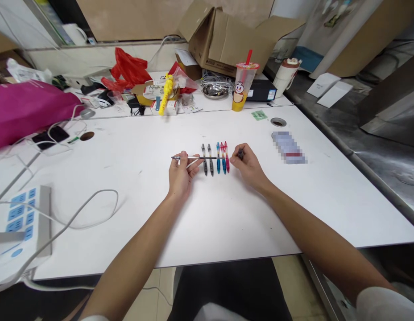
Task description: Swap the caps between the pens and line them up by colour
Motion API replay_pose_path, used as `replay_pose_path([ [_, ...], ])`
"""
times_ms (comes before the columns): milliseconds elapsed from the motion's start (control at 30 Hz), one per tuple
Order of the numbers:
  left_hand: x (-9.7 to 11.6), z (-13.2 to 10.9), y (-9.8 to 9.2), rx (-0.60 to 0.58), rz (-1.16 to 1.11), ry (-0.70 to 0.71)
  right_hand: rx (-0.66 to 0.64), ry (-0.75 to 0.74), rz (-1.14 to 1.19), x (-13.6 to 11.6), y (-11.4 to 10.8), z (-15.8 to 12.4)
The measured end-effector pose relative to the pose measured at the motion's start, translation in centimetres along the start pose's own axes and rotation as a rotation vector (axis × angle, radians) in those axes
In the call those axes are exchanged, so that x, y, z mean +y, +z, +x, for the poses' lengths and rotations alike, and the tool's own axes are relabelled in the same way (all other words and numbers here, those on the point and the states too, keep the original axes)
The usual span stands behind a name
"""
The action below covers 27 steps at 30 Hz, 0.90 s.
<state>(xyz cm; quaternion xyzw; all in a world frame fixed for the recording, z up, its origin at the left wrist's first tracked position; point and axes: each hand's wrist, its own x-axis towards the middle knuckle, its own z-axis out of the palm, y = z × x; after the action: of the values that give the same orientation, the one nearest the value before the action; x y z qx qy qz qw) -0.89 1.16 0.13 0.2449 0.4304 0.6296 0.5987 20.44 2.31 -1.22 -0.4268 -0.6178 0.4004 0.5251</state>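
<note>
Several pens lie side by side on the white table: two black ones, two blue ones and a red one. My left hand is closed, pinching a thin pen refill that stretches sideways over the black pens. My right hand, just right of the red pen, is closed on a small dark pen part.
A power strip with a grey cable sits front left. A drink cup, cardboard box, red bag, magenta bag and clutter fill the back. A blurred card lies to the right.
</note>
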Motion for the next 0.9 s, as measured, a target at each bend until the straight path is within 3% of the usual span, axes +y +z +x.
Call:
replay_pose_path([
  [100, -0.2, 0.1, -0.1, -0.014, 0.014, 0.003, -0.054, 0.021, -0.117, -0.7, 0.5, -0.4],
  [367, -0.4, -0.1, 0.1, -0.056, 0.090, 0.029, 0.013, 0.082, -0.168, -0.8, 1.1, -0.8],
  [667, 0.9, 0.4, -0.7, 0.054, 0.111, 0.102, 0.093, 0.078, -0.130, -0.6, 0.4, -0.4],
  [900, 1.0, 0.2, -0.6, 0.055, 0.099, 0.100, 0.115, 0.043, -0.157, -0.5, 0.2, -0.2],
])
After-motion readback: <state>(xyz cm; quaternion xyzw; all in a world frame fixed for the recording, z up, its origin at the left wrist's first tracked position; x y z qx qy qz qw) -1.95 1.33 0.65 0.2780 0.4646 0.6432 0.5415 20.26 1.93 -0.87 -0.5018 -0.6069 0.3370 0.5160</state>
